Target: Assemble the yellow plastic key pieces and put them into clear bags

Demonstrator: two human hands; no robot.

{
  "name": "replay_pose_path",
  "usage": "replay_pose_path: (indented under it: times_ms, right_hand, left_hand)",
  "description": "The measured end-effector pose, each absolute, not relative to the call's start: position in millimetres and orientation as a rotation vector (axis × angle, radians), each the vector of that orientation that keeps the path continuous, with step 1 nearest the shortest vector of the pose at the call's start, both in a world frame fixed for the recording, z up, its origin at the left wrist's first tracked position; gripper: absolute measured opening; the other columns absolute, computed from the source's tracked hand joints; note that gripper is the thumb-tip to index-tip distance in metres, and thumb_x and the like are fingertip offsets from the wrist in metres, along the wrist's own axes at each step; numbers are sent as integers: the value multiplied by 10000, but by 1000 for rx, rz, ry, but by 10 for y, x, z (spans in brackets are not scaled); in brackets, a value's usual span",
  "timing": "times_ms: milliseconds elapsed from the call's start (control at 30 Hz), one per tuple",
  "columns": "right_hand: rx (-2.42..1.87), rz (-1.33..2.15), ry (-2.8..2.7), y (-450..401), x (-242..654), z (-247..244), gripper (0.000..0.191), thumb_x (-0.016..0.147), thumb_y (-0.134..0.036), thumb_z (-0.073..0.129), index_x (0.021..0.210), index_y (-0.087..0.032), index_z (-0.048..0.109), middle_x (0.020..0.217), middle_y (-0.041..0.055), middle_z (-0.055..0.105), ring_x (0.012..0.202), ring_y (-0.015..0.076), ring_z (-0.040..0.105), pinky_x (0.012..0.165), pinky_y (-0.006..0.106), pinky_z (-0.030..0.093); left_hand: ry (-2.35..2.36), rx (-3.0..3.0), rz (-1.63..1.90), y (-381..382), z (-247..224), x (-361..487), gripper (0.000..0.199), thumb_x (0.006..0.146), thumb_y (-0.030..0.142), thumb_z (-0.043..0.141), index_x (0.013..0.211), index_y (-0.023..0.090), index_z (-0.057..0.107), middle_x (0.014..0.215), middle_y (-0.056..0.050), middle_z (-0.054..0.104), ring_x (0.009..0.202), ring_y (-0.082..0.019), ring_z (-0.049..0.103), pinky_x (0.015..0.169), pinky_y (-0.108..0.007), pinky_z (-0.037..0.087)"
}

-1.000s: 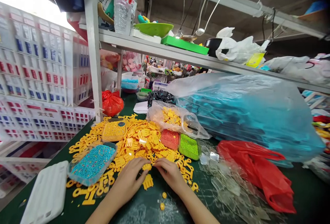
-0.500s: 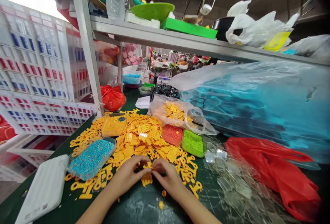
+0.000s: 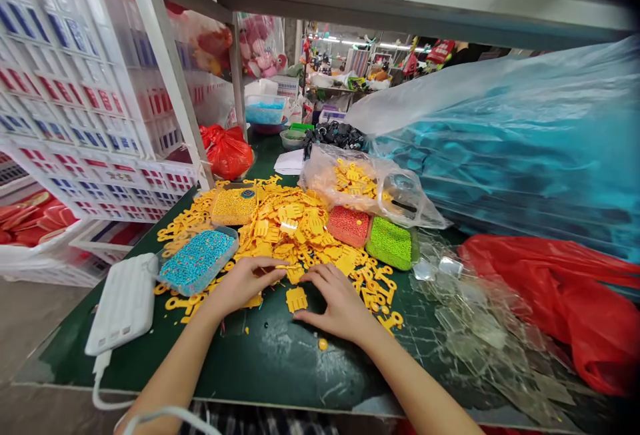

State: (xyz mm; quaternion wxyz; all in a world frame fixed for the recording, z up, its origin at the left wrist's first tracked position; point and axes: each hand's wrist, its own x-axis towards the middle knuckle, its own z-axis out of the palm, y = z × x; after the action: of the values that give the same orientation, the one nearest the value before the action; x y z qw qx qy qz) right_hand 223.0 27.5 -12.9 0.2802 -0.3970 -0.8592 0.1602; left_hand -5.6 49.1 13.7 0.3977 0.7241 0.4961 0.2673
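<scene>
left grip [image 3: 244, 286]: open, palm down, fingers stretched toward the right grip, nothing clenched, fingertips at the near edge of the yellow heap
right grip [image 3: 339, 304]: released, palm down on the dark green counter [image 3: 210, 371], fingers spread, holding nothing
between grips: flat yellow plastic piece [image 3: 297, 299] with a slotted comb-like shape, lying on the bare counter, just beside the right thumb
just ahead of grips: small yellow piece [image 3: 295, 273] at the fingertips, touching the heap, too small to make out its shape
near right grip: yellow bead [image 3: 323, 343] alone on the counter, just below the fingertips
ahead of grips: heap of flat yellow plastic pieces [image 3: 295, 229], spread wide, some under the left fingertips
ahead left of left grip: tray of blue speckled beads [image 3: 197, 261], tray of yellow beads [image 3: 233, 206] further on
ahead right of right grip: tray of orange-red beads [image 3: 349, 226], tray of green beads [image 3: 391, 243], clear plastic bag of yellow pieces [image 3: 360, 181] behind them
far left of left grip: white ribbed battery pack [image 3: 125, 303] with white cable [image 3: 97, 388]
right of right grip: clear plastic sheets [image 3: 470, 315], red plastic bag [image 3: 555, 295], teal goods in clear film [image 3: 500, 148]
well ahead of grips: small red bag [image 3: 227, 151], white crates [image 3: 85, 81], metal shelf [image 3: 380, 1] overhead
</scene>
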Motion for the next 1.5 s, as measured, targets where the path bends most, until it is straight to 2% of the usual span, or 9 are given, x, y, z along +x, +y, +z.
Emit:
replay_pose_path:
  times_ms: [200,333,500,600,800,1000,1100,1267,1500]
  right_hand:
    - [-1086,322,-2499,264,2207,-134,315,856,-418,682,1106,-228,655,1098,84,633,1026,256,540,879,411,463]
    - [-1135,242,-2471,296,2210,-143,238,962,-370,533,996,-185,677,974,88,653,956,252,543,830,401,444]
    - [-1214,266,-2341,328,2219,-171,318,1000,-292,437,768,-200,634,800,50,631,839,208,540,746,344,417]
    - [-1271,236,-2322,332,2232,-178,299,983,-321,463,755,-204,617,797,54,633,825,215,541,736,353,417]
    - [-1202,342,-2457,331,2352,-92,153,856,-262,650,1000,-209,640,922,47,659,918,225,578,812,352,456]
    - [-1237,445,-2501,367,2421,-39,99,815,-227,714,841,-213,619,850,22,649,866,205,588,747,314,467]
    - [-1268,483,-2513,377,2452,2,134,821,-305,731,849,-210,642,850,31,648,889,223,588,767,340,475]
    - [-1125,574,-2537,376,2517,44,391,754,-323,798,1121,-292,670,1148,51,620,1113,245,543,931,385,471]
    - [-1207,351,-2465,345,2358,-89,287,757,-409,789,905,-225,625,986,48,630,981,234,557,832,360,486]
  left_hand:
    - [1298,1920,649,488,158,-61,379,895,485,528,1030,204,742,1039,-50,758,921,-220,685,797,-310,534]
    - [1327,1930,709,493,125,-33,399,912,502,496,1012,195,732,1027,-53,751,916,-217,679,780,-296,532]
    - [1348,2033,674,502,93,-30,392,927,485,483,993,185,726,965,-53,748,826,-205,668,727,-291,517]
    - [1296,2102,672,484,115,-29,367,933,455,489,1018,190,728,956,-49,750,803,-193,664,733,-289,512]
    - [1188,2121,732,477,113,-56,329,933,438,519,1002,218,754,953,-56,748,870,-194,668,825,-304,511]
    - [1088,2171,646,507,41,-74,323,951,399,498,1086,235,741,933,-52,727,833,-175,653,744,-267,488]
    - [1031,2220,584,499,26,-56,306,951,339,488,1093,235,739,900,-47,719,822,-168,647,738,-257,473]
    - [988,2257,609,456,44,-18,286,906,237,507,1062,225,747,883,-53,715,837,-176,636,783,-287,471]
    - [980,2316,529,425,47,9,323,867,175,514,1087,248,737,942,-49,717,912,-200,617,843,-321,467]
